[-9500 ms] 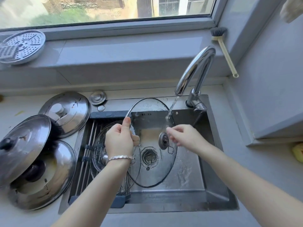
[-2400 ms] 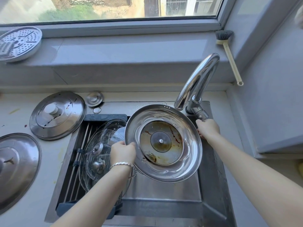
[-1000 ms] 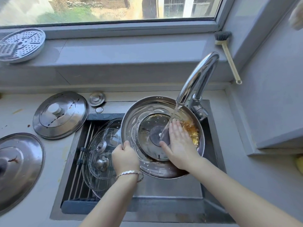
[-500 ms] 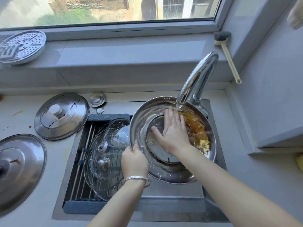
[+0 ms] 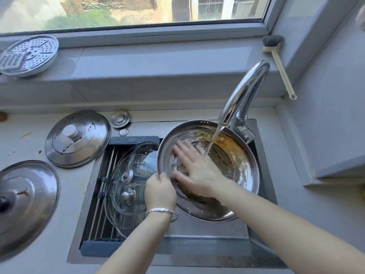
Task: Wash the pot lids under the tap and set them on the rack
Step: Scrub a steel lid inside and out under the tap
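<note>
R hand [image 5: 197, 172] slid left across steel lid [image 5: 245, 175], fingers flat; L hand [image 5: 161, 191] grip clamped on its rim.

Big round silver steel lid [image 5: 243, 194] in left hand [image 5: 161, 191]: shiny grey, orange-brown greasy stain beyond right hand [image 5: 197, 171]. Thin silver bracelet [image 5: 160, 211] on left wrist. Just left of left hand, clear round glass lids [image 5: 122, 212] w/ silver rims & knobs, over dark slate-blue rack [image 5: 134, 139] w/ pale metal rods. Further left, round steel lid with white knob [image 5: 79, 139], dark red specks; far left, round steel lid with dark knob [image 5: 29, 198], red-brown smear. Beyond those, round perforated steel plate [image 5: 29, 54], dotted hole pattern. Beyond right hand, curved chrome tap [image 5: 245, 91]; long cream-handled brush [image 5: 280, 70], dark grey bristles.
</note>
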The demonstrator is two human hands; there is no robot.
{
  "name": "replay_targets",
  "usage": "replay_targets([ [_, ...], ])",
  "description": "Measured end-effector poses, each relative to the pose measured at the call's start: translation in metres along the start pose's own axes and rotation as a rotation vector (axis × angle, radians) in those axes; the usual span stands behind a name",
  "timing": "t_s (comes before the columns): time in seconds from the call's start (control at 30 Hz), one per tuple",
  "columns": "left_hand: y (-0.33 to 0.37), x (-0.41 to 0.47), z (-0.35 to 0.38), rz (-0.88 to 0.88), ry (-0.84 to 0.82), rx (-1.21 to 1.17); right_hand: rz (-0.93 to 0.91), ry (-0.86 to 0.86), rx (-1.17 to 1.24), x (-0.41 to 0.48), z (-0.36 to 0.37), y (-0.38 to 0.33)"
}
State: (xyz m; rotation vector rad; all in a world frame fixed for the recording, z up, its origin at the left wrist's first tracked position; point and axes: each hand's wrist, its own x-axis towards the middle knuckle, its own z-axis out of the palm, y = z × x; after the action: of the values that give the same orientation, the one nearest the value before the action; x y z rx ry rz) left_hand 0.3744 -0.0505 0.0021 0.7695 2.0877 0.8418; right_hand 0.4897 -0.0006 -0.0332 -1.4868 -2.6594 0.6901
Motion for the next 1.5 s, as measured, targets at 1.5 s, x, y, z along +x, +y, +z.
replay_targets([
  [1.5, 0.024, 0.000, -0.021, 0.197, -0.082, 0.156, 0.113, 0.179, 0.244, -0.002, 0.008, -0.028],
])
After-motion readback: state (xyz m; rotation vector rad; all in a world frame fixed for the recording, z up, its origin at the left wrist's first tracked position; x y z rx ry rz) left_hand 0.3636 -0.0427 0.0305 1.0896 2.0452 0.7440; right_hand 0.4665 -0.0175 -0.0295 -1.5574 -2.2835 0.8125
